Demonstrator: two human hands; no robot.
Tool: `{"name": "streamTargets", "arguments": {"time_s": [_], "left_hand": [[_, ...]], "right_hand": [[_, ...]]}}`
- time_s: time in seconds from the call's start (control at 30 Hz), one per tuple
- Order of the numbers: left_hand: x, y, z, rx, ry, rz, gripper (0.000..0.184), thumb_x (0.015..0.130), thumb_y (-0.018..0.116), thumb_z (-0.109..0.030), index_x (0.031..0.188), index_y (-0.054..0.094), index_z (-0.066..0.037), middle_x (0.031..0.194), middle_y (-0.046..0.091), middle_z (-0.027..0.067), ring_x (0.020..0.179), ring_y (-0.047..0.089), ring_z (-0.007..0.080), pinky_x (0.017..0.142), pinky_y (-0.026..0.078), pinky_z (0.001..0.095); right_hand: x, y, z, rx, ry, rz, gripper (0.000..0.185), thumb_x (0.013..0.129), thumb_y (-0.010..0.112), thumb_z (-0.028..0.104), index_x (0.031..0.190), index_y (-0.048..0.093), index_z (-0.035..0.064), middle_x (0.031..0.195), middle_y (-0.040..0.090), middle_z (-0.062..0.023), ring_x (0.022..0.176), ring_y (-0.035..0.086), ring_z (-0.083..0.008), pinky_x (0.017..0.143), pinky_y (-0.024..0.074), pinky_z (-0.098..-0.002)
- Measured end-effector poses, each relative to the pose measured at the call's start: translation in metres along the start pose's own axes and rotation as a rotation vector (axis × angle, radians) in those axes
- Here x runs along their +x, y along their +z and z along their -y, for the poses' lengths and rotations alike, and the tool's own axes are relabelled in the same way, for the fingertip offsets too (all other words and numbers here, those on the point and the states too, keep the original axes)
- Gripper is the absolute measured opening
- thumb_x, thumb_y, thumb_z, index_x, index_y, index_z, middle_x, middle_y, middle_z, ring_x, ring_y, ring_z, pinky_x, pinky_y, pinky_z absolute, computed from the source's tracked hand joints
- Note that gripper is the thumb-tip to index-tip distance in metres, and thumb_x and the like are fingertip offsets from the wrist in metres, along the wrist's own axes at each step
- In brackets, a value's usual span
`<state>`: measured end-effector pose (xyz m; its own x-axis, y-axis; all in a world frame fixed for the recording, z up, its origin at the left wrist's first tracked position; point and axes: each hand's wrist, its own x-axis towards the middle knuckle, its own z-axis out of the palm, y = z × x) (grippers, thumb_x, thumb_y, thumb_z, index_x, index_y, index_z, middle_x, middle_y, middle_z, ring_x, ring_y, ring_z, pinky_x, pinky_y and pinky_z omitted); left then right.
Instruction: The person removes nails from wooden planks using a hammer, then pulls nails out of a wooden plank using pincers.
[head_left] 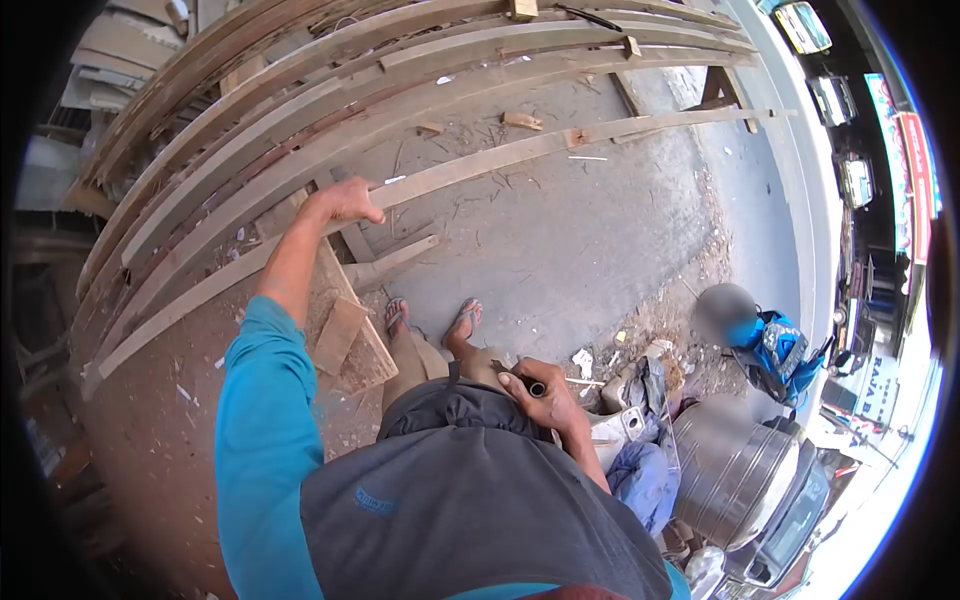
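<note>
My left hand [345,201] is closed over a long, narrow wooden plank [470,168], which runs from the lower left to the upper right. Below that hand, a wooden board [360,345] with a small offcut [340,335] on it serves as a support. Held low by my waist, my right hand [550,403] is wrapped round a dark tool with a round hollow end [537,389]; the fingers hide most of it, so its kind does not show.
More long planks [330,95] lie side by side beyond my left hand. A wooden trestle [725,95] stands at the far right end. Wood scraps [522,121] litter the ground. A person in blue [780,350] is to the right, near a large metal drum [735,470].
</note>
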<state>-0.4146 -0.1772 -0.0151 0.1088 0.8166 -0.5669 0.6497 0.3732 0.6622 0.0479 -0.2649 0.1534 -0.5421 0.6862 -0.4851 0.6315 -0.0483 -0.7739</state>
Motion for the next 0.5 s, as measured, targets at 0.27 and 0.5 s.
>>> {"name": "streamTargets", "arguments": {"time_s": [0.27, 0.5], "left_hand": [[-0.026, 0.011, -0.026, 0.168, 0.099, -0.349, 0.07, 0.067, 0.086, -0.041, 0.122, 0.063, -0.004, 0.119, 0.062, 0.0217, 0.116, 0.059, 0.0398, 0.101, 0.047, 0.0466], [-0.029, 0.003, -0.03, 0.268, -0.019, -0.3, 0.059, 0.076, 0.083, -0.043, 0.115, 0.071, -0.001, 0.112, 0.069, 0.0227, 0.111, 0.064, 0.0401, 0.096, 0.049, 0.0464]], "right_hand": [[-0.01, -0.002, -0.032, 0.049, 0.054, -0.034, 0.045, 0.098, 0.067, 0.043, 0.093, 0.067, -0.0016, 0.087, 0.067, -0.0199, 0.077, 0.062, -0.0343, 0.073, 0.0499, -0.042], [-0.018, -0.012, -0.074, 0.195, 0.027, -0.137, 0.038, 0.1, 0.067, 0.038, 0.095, 0.071, 0.0008, 0.077, 0.066, -0.0118, 0.072, 0.056, -0.0165, 0.069, 0.0475, -0.0363]]}}
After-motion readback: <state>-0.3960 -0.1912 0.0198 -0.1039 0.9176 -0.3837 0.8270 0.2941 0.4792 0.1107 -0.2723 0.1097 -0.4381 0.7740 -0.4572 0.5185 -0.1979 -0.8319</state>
